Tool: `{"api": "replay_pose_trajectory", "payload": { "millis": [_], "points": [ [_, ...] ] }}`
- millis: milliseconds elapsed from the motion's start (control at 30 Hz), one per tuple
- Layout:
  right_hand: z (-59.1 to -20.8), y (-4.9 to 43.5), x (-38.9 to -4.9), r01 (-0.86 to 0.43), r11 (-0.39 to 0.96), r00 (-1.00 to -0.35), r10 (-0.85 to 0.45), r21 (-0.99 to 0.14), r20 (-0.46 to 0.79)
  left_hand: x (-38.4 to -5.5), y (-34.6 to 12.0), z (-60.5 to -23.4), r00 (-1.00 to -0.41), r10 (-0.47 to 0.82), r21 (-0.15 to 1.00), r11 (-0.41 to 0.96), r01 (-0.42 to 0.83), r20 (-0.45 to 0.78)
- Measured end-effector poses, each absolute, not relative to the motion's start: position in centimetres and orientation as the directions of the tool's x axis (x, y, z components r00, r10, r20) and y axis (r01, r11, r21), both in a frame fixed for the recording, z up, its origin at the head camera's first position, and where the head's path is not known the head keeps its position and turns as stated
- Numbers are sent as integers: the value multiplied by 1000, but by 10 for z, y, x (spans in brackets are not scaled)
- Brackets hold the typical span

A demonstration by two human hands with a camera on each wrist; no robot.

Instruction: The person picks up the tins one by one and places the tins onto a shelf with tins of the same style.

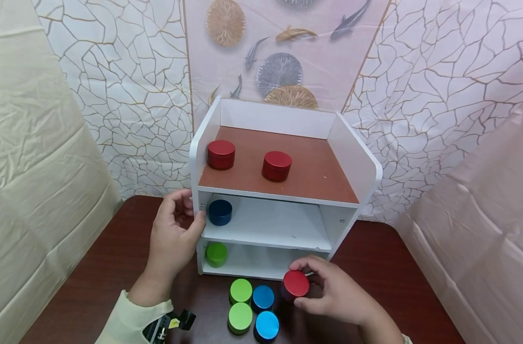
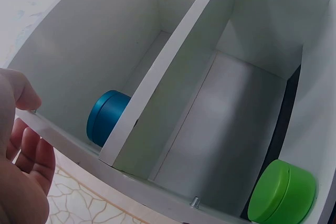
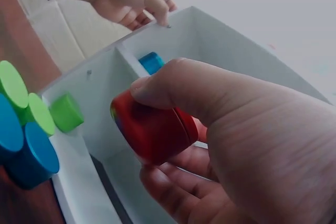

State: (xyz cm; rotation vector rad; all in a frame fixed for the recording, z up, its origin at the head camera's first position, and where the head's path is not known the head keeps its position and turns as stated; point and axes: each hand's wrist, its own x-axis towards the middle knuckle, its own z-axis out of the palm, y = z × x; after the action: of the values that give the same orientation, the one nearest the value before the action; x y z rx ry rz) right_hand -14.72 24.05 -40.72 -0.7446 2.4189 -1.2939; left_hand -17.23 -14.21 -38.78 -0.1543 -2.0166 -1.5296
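Note:
Between thumb and fingers, my right hand [image 1: 330,291] holds a round red tin [image 1: 296,284] in front of the shelf's lower right. The right wrist view shows the same red tin [image 3: 152,127] tilted in the grip. My left hand [image 1: 175,234] grips the left side panel [image 2: 68,153] of the white shelf unit [image 1: 265,245], thumb at the front edge and fingers outside. Two red tins [image 1: 221,155] [image 1: 276,166] stand on the brown top. A dark blue tin [image 1: 220,213] sits at the left of the middle shelf, with a green tin [image 1: 216,255] below it.
On the dark table [image 1: 411,286], before the shelf, two green tins [image 1: 240,291] [image 1: 240,318] stand beside two blue tins [image 1: 263,298] [image 1: 267,327]. Patterned cloth [image 1: 420,95] hangs behind, and pale cloth [image 1: 42,167] hangs at the left.

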Motion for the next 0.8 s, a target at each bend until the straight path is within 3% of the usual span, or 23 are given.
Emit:
{"api": "replay_pose_trajectory", "payload": {
  "millis": [800],
  "points": [
    [-348, 244, -137, -599, 459, -748, -613, -656, 255, -173, -142, -386, -818, -255, 842, 328, 428, 516]
  ]
}}
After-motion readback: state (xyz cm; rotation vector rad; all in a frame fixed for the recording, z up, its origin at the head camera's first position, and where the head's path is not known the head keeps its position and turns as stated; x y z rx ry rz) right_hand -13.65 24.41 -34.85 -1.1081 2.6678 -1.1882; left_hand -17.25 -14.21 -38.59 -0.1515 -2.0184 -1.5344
